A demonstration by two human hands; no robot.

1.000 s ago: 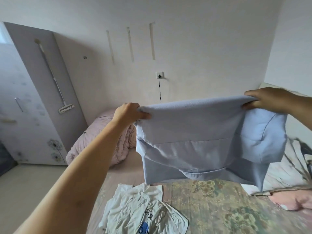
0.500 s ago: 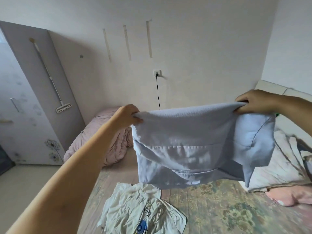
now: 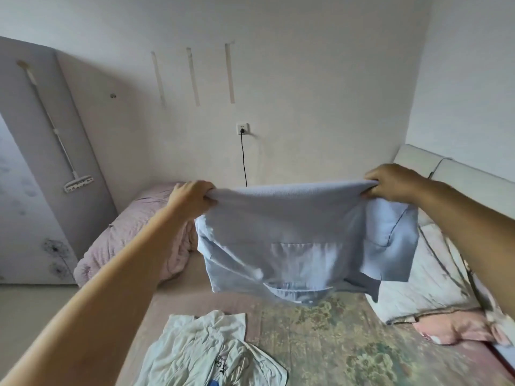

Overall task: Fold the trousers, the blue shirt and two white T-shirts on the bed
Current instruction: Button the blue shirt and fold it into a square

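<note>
Head view: the person holds the blue shirt (image 3: 292,232) up in the air above the bed (image 3: 320,344), stretched between both hands. The left hand (image 3: 192,197) has its fingers curled round the left end of the top fold, and the right hand (image 3: 393,183) grips the right end in the same way, so each grip is closed on the cloth. The shirt's long axis runs left to right along that taut top edge, level with the hands; the rest hangs down from it, doubled over, with a sleeve (image 3: 390,246) drooping at the right and the lower edge just clear of the flowered bed cover.

A crumpled white T-shirt (image 3: 206,355) lies on the bed near the person, below the left forearm. It carries dark printed letters and a blue mark, too creased to read.

A pink quilt (image 3: 139,229) is bunched at the far left of the bed, a pale pillow (image 3: 434,274) lies at the right, and a black cable hangs from a wall socket (image 3: 242,129).

Compared with half a second ago, the hands are a little farther apart, the top edge is pulled tighter, and the shirt hangs slightly lower toward the bed.
</note>
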